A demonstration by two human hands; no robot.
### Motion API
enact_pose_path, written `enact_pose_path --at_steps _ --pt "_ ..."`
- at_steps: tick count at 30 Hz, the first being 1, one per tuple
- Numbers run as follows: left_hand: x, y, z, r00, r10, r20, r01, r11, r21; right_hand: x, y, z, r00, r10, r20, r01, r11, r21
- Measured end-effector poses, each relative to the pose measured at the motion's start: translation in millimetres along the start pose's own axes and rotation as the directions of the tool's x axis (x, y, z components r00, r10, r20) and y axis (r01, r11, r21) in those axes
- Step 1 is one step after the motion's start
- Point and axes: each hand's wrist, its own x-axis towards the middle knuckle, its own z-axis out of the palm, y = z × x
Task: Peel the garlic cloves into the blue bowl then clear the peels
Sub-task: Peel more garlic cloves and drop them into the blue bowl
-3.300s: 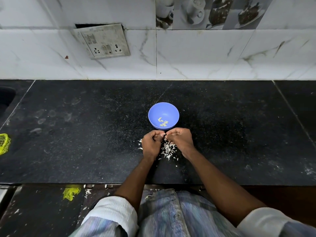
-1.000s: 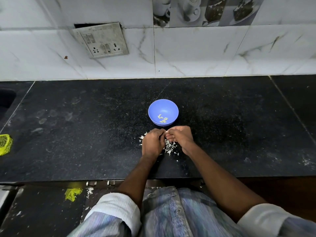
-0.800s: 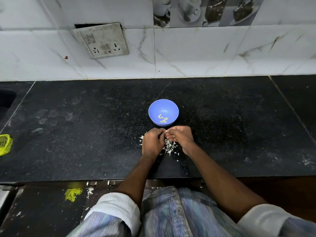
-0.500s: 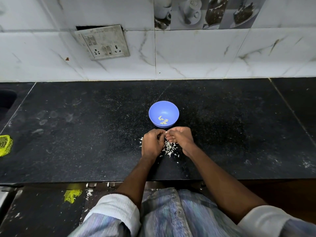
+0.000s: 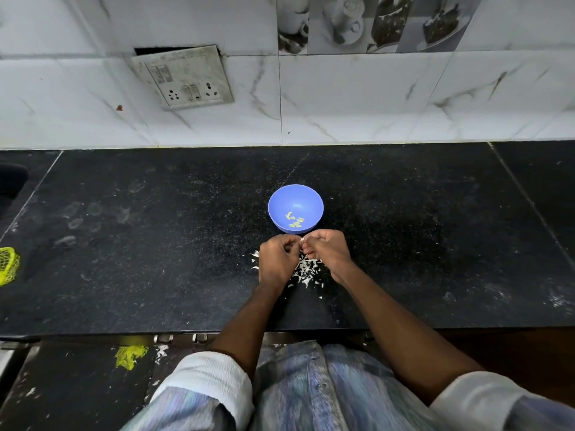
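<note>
Garlic cloves (image 5: 295, 219), peeled and pale, lie inside the blue bowl (image 5: 281, 203), which stands mid-way across a black speckled tabletop (image 5: 130, 244) below a marble-tiled wall with a switch plate (image 5: 183, 76). Just in front of the bowl, a person's left hand (image 5: 278, 260) and right hand (image 5: 326, 251) meet fingertip to fingertip, both curled and pinching a small white piece (image 5: 301, 240) between them; whether clove or skin cannot be told. White peels (image 5: 306, 269) litter the tabletop beneath the hands. Yellow mesh (image 5: 8, 265) sits at the far left edge.
</note>
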Motion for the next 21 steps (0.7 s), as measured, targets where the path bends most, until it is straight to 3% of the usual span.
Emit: enact_pose_path --at_steps 7,14,18,21 --pt "2.7 2.9 3.4 0.998 -0.067 -0.012 0.064 0.986 -0.152 0.7 -1.3 -0.4 1.0 -0.017 0.019 0.017 0.999 -0.039" --pt "5.9 -7.7 13.4 0.942 -0.326 0.082 0.329 0.842 -0.428 -1.7 -1.9 -2.2 0.999 -0.002 0.053 0.004 1.0 -0.028" --pt "6.1 -8.2 14.8 0.929 -0.36 0.083 0.356 0.816 -0.456 0.8 1.4 -4.1 1.0 -0.023 0.011 0.024 0.997 -0.08" --pt "5.8 -5.6 14.8 0.934 -0.348 0.081 0.347 0.828 -0.44 3.2 5.1 -5.8 0.996 -0.074 -0.049 0.062 0.975 -0.214"
